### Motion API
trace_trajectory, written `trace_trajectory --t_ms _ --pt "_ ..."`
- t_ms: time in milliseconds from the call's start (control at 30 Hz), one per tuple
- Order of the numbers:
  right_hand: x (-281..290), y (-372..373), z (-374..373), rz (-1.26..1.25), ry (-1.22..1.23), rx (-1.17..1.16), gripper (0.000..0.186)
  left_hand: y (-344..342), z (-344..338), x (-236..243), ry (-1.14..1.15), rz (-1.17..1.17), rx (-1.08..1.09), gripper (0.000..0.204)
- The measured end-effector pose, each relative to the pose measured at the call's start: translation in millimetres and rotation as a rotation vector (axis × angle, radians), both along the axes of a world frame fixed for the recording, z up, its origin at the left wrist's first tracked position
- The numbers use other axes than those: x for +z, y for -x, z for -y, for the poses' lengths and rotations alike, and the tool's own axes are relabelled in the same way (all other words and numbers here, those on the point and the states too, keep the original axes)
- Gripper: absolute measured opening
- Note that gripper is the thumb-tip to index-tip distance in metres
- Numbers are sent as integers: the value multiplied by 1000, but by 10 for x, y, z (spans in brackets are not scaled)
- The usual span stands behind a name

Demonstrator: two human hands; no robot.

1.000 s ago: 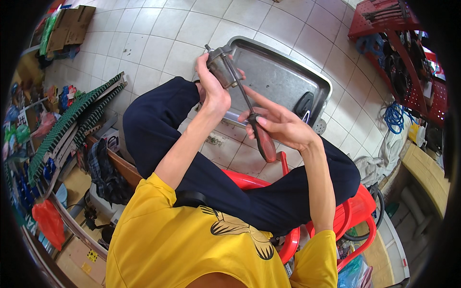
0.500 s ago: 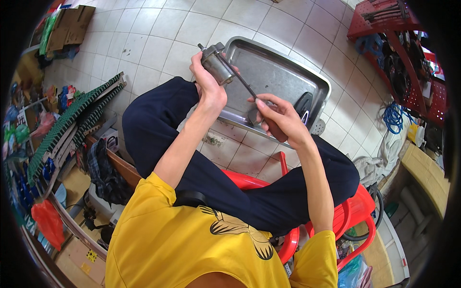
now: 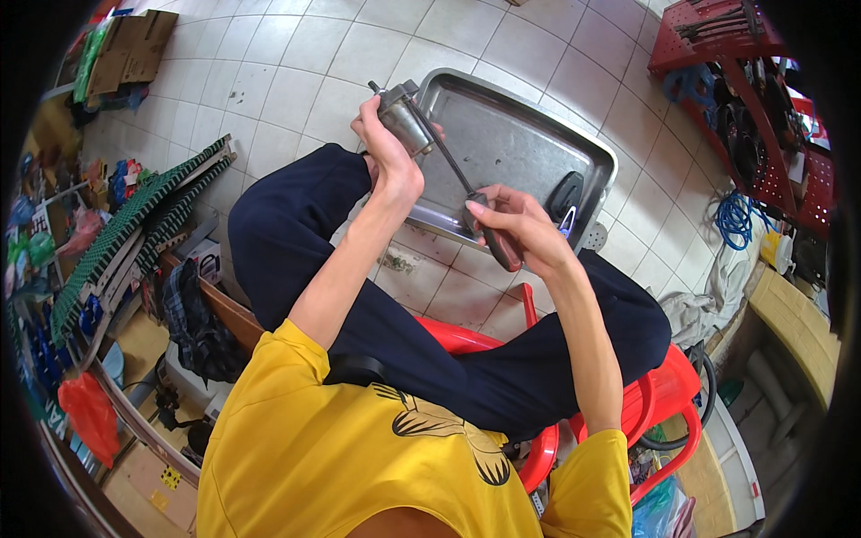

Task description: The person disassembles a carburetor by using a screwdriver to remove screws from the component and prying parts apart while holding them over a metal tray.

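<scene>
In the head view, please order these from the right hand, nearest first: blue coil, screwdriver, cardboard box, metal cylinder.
1. Screwdriver, in the right hand
2. Metal cylinder, in the left hand
3. Blue coil, at right
4. Cardboard box, far left

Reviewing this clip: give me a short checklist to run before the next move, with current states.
1. Left hand gripping the metal cylinder: ok.
2. Right hand on the handle of the screwdriver: ok.
3. Screwdriver tip seated in a fastener: cannot tell; the shaft reaches the cylinder, but its end is unclear.
4. Cylinder fully over the tray: not ok; in this view it overlaps only the left edge.
5. Black object lying inside the tray: ok.
</scene>
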State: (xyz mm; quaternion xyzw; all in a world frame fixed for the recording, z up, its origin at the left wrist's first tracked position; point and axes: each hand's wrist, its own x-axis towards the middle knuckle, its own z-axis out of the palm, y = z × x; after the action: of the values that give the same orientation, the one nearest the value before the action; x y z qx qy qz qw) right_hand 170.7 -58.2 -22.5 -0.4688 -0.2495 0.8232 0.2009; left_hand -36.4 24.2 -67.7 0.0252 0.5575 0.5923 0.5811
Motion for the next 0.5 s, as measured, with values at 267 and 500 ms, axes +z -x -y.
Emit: trace_trajectory --t_ms 267,500 --pt "-59 71 10 246 -124 132 42 -102 18 75 69 -95 -17 53" --pt "-94 87 -1 0 -49 -110 43 10 4 -33 -23 -7 16 51"
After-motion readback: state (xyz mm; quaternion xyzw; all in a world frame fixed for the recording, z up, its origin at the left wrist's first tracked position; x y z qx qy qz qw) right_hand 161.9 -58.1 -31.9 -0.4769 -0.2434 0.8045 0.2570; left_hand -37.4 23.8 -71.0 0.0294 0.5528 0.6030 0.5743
